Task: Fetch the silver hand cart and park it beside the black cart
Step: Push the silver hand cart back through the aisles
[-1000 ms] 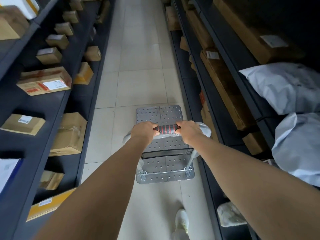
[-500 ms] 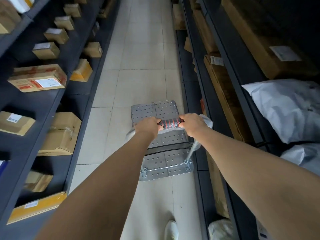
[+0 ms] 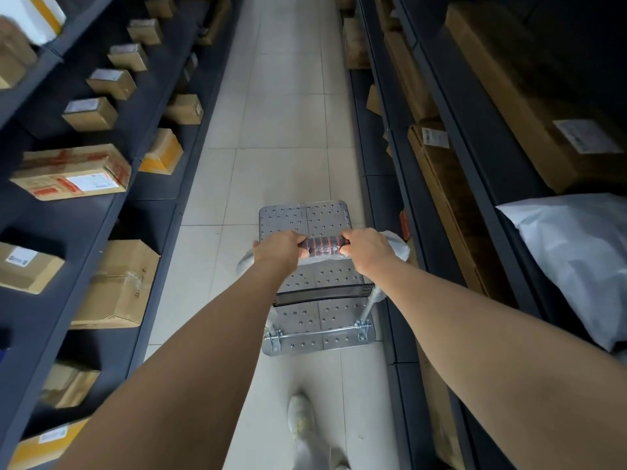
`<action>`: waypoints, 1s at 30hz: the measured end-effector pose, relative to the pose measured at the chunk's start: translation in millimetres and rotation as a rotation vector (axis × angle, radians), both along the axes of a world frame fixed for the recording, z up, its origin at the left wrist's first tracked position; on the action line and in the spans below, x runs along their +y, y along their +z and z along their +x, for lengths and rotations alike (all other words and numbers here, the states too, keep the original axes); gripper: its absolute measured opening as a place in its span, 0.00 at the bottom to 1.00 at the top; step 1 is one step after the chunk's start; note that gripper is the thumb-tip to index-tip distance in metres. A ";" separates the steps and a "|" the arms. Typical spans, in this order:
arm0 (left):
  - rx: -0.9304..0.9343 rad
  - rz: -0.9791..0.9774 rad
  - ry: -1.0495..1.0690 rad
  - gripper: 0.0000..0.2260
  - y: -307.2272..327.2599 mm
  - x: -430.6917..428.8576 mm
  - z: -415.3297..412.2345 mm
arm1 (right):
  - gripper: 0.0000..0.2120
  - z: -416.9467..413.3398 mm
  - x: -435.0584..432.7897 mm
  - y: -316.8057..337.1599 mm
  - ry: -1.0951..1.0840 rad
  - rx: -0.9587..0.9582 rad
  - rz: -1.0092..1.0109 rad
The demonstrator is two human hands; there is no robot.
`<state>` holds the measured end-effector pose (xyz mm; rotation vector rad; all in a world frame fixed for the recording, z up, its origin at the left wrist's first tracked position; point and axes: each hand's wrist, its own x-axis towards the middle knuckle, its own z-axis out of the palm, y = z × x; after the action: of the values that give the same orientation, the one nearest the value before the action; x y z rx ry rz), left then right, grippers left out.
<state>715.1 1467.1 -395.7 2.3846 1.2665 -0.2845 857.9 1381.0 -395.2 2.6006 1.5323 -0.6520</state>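
The silver hand cart (image 3: 315, 217), a flat perforated metal platform, rolls on the tiled aisle floor ahead of me. Its push handle (image 3: 324, 245) has a black grip with red rings and plastic wrap at the ends. My left hand (image 3: 280, 251) grips the handle's left part and my right hand (image 3: 364, 249) grips its right part, fingers curled round the bar. The black cart is not in view.
Dark shelving lines both sides of the narrow aisle. Cardboard boxes (image 3: 73, 171) fill the left shelves; long brown cartons (image 3: 451, 205) and grey mailer bags (image 3: 576, 259) sit on the right ones. The cart runs close to the right shelf's base. My white shoe (image 3: 300, 415) is below.
The cart and I have advanced down the aisle; the boxes on both sides have slid back past me. Both hands keep the same hold on the handle.
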 end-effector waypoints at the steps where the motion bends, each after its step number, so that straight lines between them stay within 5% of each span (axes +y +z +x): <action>1: 0.002 0.001 0.008 0.12 0.6 8.7 1.5 | 0.12 0.8 8.4 1.2 0.005 -0.005 -0.008; 30: 0.056 0.040 -0.081 0.12 5.1 187.6 48.0 | 0.16 37.0 174.0 4.1 -0.042 0.052 0.021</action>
<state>763.0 1654.8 -390.7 2.4819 1.2126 -0.3561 894.9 1554.9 -391.1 2.6585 1.5105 -0.7165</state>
